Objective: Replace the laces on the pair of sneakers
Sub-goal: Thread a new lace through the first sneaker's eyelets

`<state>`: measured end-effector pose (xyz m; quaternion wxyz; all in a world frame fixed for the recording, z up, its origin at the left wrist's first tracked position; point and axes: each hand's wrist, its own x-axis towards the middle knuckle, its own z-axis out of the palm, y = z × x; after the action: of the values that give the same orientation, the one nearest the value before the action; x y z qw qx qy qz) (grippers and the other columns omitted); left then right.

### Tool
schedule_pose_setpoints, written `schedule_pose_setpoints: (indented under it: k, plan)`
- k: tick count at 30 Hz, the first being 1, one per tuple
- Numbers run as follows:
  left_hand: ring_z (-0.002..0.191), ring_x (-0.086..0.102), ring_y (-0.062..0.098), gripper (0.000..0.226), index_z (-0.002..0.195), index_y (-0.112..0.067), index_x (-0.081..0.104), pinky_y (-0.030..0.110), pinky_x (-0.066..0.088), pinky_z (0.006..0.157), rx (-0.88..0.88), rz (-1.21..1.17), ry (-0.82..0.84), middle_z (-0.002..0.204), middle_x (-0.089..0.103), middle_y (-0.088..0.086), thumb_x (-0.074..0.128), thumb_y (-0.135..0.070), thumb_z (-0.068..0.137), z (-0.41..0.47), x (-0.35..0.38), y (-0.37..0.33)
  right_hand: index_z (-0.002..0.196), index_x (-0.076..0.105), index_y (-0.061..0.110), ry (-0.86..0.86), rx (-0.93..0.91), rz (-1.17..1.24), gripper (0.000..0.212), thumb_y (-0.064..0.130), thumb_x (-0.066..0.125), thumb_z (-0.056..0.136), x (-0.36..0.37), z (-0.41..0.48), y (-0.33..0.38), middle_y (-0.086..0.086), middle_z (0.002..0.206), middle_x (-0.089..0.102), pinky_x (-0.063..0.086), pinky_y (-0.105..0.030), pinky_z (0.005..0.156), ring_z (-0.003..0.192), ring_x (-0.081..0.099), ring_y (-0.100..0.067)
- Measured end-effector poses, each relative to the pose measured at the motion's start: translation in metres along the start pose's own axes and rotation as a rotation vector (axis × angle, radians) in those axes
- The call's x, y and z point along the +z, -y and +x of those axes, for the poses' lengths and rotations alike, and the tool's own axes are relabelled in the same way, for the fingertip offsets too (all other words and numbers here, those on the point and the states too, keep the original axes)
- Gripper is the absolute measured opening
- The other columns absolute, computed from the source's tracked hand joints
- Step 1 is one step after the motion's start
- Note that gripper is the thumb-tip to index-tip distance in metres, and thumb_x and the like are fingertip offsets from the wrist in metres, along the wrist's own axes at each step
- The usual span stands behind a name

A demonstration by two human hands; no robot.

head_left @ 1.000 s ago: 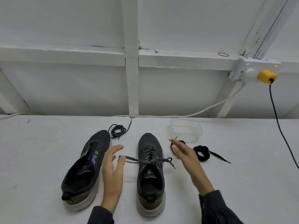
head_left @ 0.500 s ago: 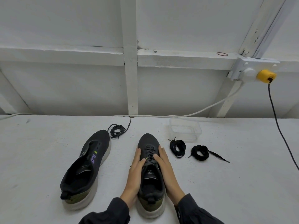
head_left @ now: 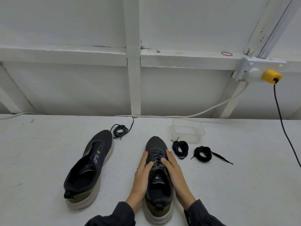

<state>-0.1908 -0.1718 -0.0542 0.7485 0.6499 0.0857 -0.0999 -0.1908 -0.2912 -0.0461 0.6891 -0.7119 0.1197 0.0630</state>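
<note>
The laced sneaker (head_left: 156, 144) stood toe-away at the middle of the white bench (head_left: 48, 160), between the left hand (head_left: 142, 175) and the right hand (head_left: 175, 173). Neither grip was closed on anything. The fingers lay fairly straight along the shoe's sides, and both thumbs rested on the crossed lace (head_left: 157, 154) above the tongue.

At nine o'clock from it sat the unlaced sneaker (head_left: 91, 168), with a loose lace (head_left: 119, 130) at eleven o'clock, just off that shoe's toe. A coiled lace (head_left: 180, 149) lay at two o'clock and a second coiled lace (head_left: 202, 154) at three, near a clear plastic container (head_left: 187, 130) at one o'clock.

The step in hand looked like stripping the worn lace from this shoe. The next move probably called for pinching the top crossing, slackening it, and drawing the ends out eyelet by eyelet while one hand steadied the shoe.
</note>
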Motion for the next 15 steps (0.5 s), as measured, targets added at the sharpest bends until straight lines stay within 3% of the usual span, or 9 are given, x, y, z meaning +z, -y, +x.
schedule_pose_setpoints:
  k: [2, 4, 5, 8, 11, 15]
  plan:
    - [0.138, 0.036, 0.007, 0.045, 0.146, -0.02, 0.039, 0.023, 0.032, 0.114, 0.017, 0.019, -0.011, 0.153, 0.038, -0.007, 0.045, -0.016, 0.102, -0.002, -0.003, -0.005, 0.152, 0.029, 0.029, 0.019, 0.023, 0.018, 0.06, 0.037, 0.053, 0.098, -0.004, -0.003, 0.009, 0.01, 0.161, 0.022, 0.018, -0.037, 0.122, 0.146, 0.022, -0.006]
    - [0.135, 0.034, 0.001, 0.04, 0.142, -0.021, 0.046, 0.0, 0.035, 0.093, 0.056, 0.051, -0.036, 0.152, 0.037, -0.01, 0.045, -0.02, 0.102, -0.006, -0.008, -0.013, 0.152, 0.028, 0.033, 0.014, 0.037, 0.048, 0.062, 0.044, 0.052, 0.096, -0.006, -0.009, 0.02, 0.011, 0.162, 0.015, 0.015, -0.033, 0.121, 0.147, 0.016, -0.005]
    - [0.134, 0.034, -0.001, 0.037, 0.138, -0.023, 0.05, -0.005, 0.033, 0.085, 0.081, 0.061, -0.052, 0.151, 0.038, -0.011, 0.045, -0.021, 0.102, -0.008, -0.012, -0.018, 0.152, 0.027, 0.037, -0.002, 0.035, 0.052, 0.062, 0.047, 0.051, 0.096, -0.007, -0.012, 0.025, 0.013, 0.163, 0.01, 0.013, -0.031, 0.118, 0.148, 0.012, -0.005]
    - [0.128, 0.039, -0.009, 0.031, 0.128, -0.027, 0.058, -0.003, 0.03, 0.088, 0.17, 0.075, -0.086, 0.147, 0.044, -0.014, 0.046, -0.019, 0.101, -0.013, -0.024, -0.037, 0.15, 0.025, 0.045, -0.054, 0.003, 0.067, 0.058, 0.046, 0.05, 0.097, -0.008, -0.02, 0.042, 0.018, 0.162, 0.001, 0.012, -0.034, 0.116, 0.149, 0.005, -0.004]
    - [0.117, 0.044, -0.023, 0.03, 0.123, -0.031, 0.061, -0.006, 0.034, 0.084, 0.235, 0.07, -0.134, 0.137, 0.053, -0.02, 0.049, -0.018, 0.1, -0.019, -0.041, -0.061, 0.148, 0.028, 0.048, -0.066, -0.046, 0.098, 0.057, 0.043, 0.051, 0.097, -0.004, -0.029, 0.059, 0.021, 0.162, 0.005, 0.016, -0.034, 0.115, 0.149, 0.007, -0.003]
    - [0.124, 0.05, -0.006, 0.031, 0.117, -0.031, 0.065, 0.019, 0.036, 0.105, 0.286, 0.032, -0.225, 0.131, 0.061, -0.014, 0.051, -0.011, 0.098, -0.025, -0.068, -0.086, 0.145, 0.031, 0.052, -0.049, -0.095, 0.159, 0.056, 0.037, 0.053, 0.096, 0.009, -0.041, 0.073, 0.027, 0.158, 0.015, 0.02, -0.024, 0.105, 0.143, 0.016, 0.005]
